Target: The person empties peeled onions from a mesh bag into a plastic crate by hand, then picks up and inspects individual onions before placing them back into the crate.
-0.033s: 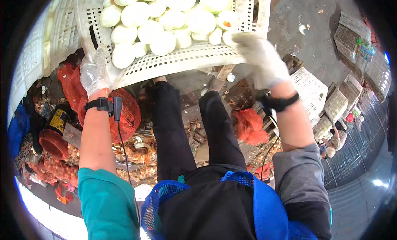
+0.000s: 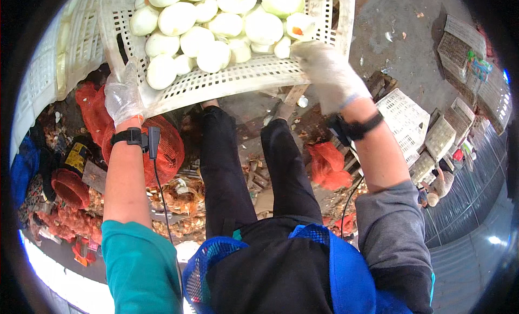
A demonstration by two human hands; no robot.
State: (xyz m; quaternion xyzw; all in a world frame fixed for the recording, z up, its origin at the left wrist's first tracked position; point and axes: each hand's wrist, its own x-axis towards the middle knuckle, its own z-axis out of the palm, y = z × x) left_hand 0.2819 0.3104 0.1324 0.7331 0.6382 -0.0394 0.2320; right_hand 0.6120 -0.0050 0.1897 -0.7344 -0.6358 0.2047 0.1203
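A white plastic crate (image 2: 227,84) with slotted walls is at the top of the view, heaped with peeled white onions (image 2: 194,41). One onion (image 2: 300,26) near its right side has an orange-brown spot. My left hand (image 2: 123,92), in a clear plastic glove, grips the crate's near left corner, its fingers along the side wall. At the near right part of the crate, my gloved right hand (image 2: 330,70) reaches over the rim by the onions. Motion smears its fingers, so whether they hold anything is not clear.
More white crates (image 2: 59,49) stand at the left. Red mesh sacks (image 2: 154,151) and onion skins lie around my feet. To the right are an upturned white crate (image 2: 405,119), further stacked crates (image 2: 459,51) and another person (image 2: 440,187) bending low.
My right hand has shifted left and inward over the crate's rim, toward the onions. My left hand and the crate keep their places.
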